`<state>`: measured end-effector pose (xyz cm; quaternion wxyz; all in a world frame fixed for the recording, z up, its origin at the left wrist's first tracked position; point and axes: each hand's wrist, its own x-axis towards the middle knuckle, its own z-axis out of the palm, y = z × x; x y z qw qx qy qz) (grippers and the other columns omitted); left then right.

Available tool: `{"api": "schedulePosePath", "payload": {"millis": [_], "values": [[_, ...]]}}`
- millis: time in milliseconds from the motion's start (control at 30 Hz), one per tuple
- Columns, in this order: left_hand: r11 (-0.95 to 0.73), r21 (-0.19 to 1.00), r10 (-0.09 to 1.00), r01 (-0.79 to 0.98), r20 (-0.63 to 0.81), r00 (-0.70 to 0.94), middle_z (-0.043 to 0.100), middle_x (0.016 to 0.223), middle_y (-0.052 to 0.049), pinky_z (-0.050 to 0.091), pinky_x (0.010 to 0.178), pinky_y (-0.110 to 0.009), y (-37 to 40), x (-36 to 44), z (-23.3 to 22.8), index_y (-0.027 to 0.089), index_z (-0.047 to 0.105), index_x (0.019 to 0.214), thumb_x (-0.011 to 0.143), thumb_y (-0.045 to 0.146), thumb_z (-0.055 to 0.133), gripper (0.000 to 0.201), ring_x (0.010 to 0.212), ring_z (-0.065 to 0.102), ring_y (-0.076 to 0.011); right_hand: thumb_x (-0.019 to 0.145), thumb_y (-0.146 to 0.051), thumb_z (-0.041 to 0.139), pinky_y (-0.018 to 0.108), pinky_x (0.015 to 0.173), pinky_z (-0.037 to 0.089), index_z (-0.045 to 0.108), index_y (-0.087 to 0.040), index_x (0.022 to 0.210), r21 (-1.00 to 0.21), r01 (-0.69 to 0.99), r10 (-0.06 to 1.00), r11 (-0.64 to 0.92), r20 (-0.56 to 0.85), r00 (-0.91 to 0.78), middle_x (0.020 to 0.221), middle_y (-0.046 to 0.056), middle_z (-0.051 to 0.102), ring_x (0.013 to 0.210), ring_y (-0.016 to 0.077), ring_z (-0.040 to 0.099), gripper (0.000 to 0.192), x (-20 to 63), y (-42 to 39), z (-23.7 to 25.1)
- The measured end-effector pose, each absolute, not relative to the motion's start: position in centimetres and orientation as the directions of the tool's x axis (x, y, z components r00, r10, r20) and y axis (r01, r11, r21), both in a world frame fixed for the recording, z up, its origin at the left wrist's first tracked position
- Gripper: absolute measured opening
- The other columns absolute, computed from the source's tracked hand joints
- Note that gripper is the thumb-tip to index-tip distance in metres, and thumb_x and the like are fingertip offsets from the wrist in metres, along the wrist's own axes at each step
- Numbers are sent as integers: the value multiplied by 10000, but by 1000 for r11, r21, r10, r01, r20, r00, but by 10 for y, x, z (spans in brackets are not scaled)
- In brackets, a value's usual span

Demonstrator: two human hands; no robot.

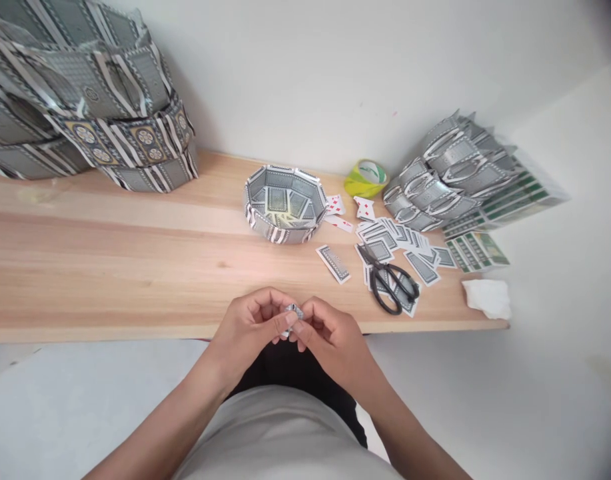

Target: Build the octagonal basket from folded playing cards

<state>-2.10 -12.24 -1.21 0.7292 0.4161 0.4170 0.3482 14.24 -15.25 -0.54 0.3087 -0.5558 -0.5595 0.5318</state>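
Note:
My left hand (252,328) and my right hand (330,337) meet at the near edge of the wooden shelf (110,267). Both pinch a small folded playing card piece (294,311) between thumbs and fingertips; most of it is hidden by my fingers. Beyond my hands stands an octagonal bowl woven from playing cards (284,203). A single face-down card (334,263) lies to the right of my hands.
Black scissors (391,283) lie on loose cards (400,240) at the right. A yellow-green tape roll (366,177), folded card pieces (445,173), card sheets (478,250) and a white tissue (488,297) sit farther right. Large stacked card baskets (85,100) fill the back left.

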Motion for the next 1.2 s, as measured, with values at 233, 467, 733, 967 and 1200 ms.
{"api": "schedulePosePath", "payload": {"millis": [233,467,733,967,1200], "values": [[250,968,920,6,-240,311,562,680,24,392,574,-210,-125,-20,-12,164,631,821,818,324,649,162,621,478,-90,913,-327,528,224,588,370,598,-200,850,-832,554,978,3,-113,-175,761,-14,596,636,107,500,158,149,-151,6],[60,965,936,254,-142,321,604,783,26,415,646,-229,-133,-17,-14,206,601,861,873,237,535,74,694,520,-109,904,-340,541,240,594,366,569,-215,818,-791,611,984,35,-80,-159,763,-5,604,654,129,510,155,148,-145,4],[15,967,911,256,-119,396,592,808,57,446,652,-196,-133,-20,-18,236,479,950,865,131,491,136,704,577,-86,946,-296,464,232,615,374,547,-216,864,-824,566,956,4,-164,-245,756,-22,610,653,120,521,141,150,-143,-2],[13,966,889,257,-128,439,622,806,58,454,697,-211,-133,-20,-19,237,483,940,882,159,495,98,722,590,-91,972,-241,372,235,618,353,480,-220,797,-808,582,952,97,-95,-290,725,-25,528,644,119,477,206,148,-148,-6],[156,977,861,146,-207,465,624,760,36,440,676,-218,-125,-20,-12,204,541,860,853,241,567,46,723,574,-114,982,-259,365,232,604,341,448,-218,738,-796,589,966,138,-22,-256,682,-29,493,615,112,456,261,149,-149,-5]]}}
